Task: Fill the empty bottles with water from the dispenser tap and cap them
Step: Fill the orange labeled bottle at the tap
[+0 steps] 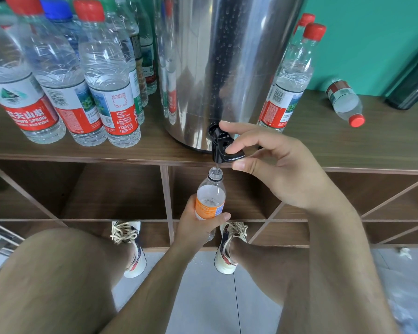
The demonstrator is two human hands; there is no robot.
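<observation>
Wood-grain shelving [348, 150] against a teal wall carries a stainless steel water dispenser [217, 63], its side beaded with droplets. At its base, the black tap [223, 147] projects over the shelf edge. The right hand [275, 162] is on this tap: the forefinger lies across the top of the lever, the thumb sits just under the tap's lower lip, and the other fingers are curled loosely and apart from it. The left hand [198, 225] is wrapped around the lower body of a small uncapped orange-label bottle [210, 196], thumb across the front, holding it upright with its open neck directly under the spout and just short of touching it. A thin stream of water appears to pass from spout to neck, and water is visible inside the bottle. To the left of the dispenser stands a cluster of capped bottles [106, 75] with red and blue caps. To the right stand two red-capped bottles [290, 75], and farther right one red-capped bottle [345, 102] lies on its side.
</observation>
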